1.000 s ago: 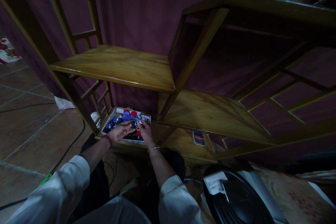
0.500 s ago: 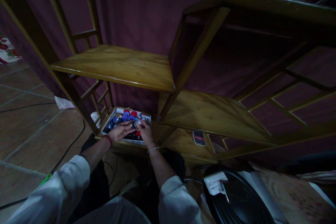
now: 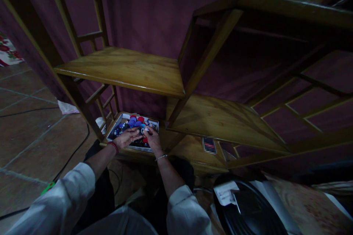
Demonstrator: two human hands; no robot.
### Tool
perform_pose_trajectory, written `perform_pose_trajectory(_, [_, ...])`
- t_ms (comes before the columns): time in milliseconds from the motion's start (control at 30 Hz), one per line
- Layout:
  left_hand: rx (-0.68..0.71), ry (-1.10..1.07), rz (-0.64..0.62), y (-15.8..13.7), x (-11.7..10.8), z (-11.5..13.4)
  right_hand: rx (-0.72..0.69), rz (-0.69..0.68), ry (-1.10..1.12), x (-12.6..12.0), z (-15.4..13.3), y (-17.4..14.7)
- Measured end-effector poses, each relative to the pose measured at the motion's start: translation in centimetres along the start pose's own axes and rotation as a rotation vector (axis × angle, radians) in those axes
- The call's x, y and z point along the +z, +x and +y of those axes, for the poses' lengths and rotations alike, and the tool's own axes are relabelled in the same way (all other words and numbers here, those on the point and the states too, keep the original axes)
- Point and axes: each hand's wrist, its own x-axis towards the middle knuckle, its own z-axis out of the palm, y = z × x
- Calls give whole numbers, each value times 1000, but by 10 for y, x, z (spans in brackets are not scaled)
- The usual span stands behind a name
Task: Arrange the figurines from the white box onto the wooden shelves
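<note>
Over a shallow white-rimmed box (image 3: pixel 118 122), both hands meet at a small dark-and-white figurine (image 3: pixel 142 130). My left hand (image 3: pixel 127 138), palm turned up and a red bead bracelet at its wrist, has its thumb and fingers at the figurine's left side. From the right, my right hand (image 3: pixel 152 138) pinches the figurine's pale part; a silver bracelet circles that wrist. Inside the box lie several small colourful pieces, among them purple-blue ones (image 3: pixel 132 121) and red ones (image 3: pixel 140 119). The figurine's details are too small to tell, and the hands hide part of the box.
A wooden shelf (image 3: pixel 124 69) overhangs the box; another shelf (image 3: pixel 217 117) extends right. A blurred dark item (image 3: pixel 209 145) lies on the lower board. A black round-edged stool or chair (image 3: pixel 253 205) bearing papers stands at lower right. A black cable (image 3: pixel 73 154) crosses the tiled floor.
The figurine has turned slightly between my fingers, with more white and blue showing. Both hands stay in nearly the same place over the box.
</note>
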Motion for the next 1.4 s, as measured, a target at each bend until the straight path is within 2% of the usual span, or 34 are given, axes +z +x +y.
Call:
perform_pose_trajectory(267, [-3, -4, 6, 1, -1, -1, -15, -17, 7, 0, 12, 5])
perform_pose_trajectory(833, [-7, 0, 36, -3, 3, 0, -121, -16, -140, -1, 8, 0])
perform_pose_trajectory(1400, [3, 40, 21, -1, -1, -2, -119, 9, -222, 0, -2, -5])
